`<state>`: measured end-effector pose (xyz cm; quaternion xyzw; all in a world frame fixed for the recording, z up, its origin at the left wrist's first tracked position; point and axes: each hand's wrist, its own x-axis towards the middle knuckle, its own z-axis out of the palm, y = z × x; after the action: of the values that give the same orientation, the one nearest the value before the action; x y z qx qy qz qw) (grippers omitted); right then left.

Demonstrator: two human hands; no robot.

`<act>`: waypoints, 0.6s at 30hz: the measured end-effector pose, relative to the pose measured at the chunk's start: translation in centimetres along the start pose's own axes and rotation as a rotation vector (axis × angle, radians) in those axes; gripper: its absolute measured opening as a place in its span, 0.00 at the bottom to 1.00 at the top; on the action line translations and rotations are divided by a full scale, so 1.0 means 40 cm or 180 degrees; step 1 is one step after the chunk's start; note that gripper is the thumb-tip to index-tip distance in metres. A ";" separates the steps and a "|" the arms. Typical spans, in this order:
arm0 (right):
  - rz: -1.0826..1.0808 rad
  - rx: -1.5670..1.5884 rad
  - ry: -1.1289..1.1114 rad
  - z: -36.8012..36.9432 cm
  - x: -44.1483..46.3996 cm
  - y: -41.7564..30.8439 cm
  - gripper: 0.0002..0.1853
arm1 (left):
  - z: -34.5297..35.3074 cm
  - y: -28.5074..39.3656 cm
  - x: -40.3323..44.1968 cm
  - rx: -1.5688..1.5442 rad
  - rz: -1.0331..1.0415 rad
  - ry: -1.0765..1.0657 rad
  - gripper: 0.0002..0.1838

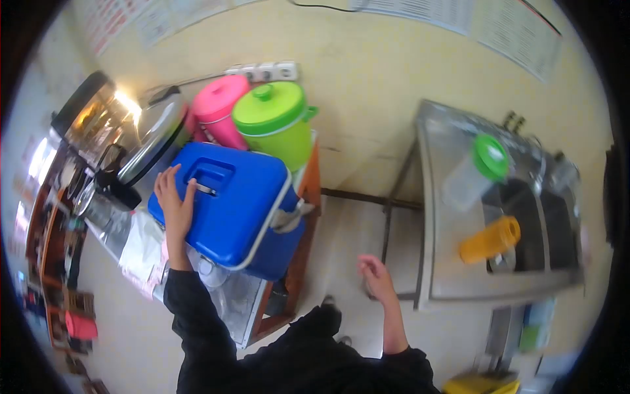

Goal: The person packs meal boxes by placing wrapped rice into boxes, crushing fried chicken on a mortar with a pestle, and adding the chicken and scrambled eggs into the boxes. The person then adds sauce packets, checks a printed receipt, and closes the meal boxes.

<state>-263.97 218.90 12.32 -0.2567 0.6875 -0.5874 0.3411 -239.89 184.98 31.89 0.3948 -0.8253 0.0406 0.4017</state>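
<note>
My left hand (176,205) rests on the left part of a blue cooler's lid (230,203), its fingers apart, with the fingertips beside the recessed handle. The lid looks closed. My right hand (376,277) hangs in the air over the floor between the table and the sink, its fingers curled a little and nothing visible in it. Behind the cooler stand a green drink jug (275,125) and a pink jug (222,108), both with lids on.
A metal sink counter (453,276) stands at the right, holding a clear container with a green lid (489,157) and an orange bottle (489,240). A large steel pot (154,141) and black-handled item (117,190) are left of the cooler. Wall sockets (266,71) sit behind.
</note>
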 end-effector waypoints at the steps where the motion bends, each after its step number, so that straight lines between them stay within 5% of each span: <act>1: -0.0347 0.0190 -0.0156 0.015 0.082 -0.073 0.12 | -0.003 0.005 0.000 -0.0008 -0.0116 -0.0061 0.22; 9: -0.1725 0.0227 -0.1128 0.163 0.538 -0.559 0.09 | -0.001 0.044 0.016 -0.0471 -0.0980 -0.0561 0.21; 18: -0.4069 -0.1159 -0.1318 0.533 1.141 -0.872 0.14 | 0.054 0.011 0.124 -0.1095 -0.1977 -0.0442 0.18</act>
<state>-278.22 164.78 37.33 -0.7710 0.4099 -0.4873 0.0039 -243.35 181.36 33.99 0.5551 -0.6861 -0.2498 0.3984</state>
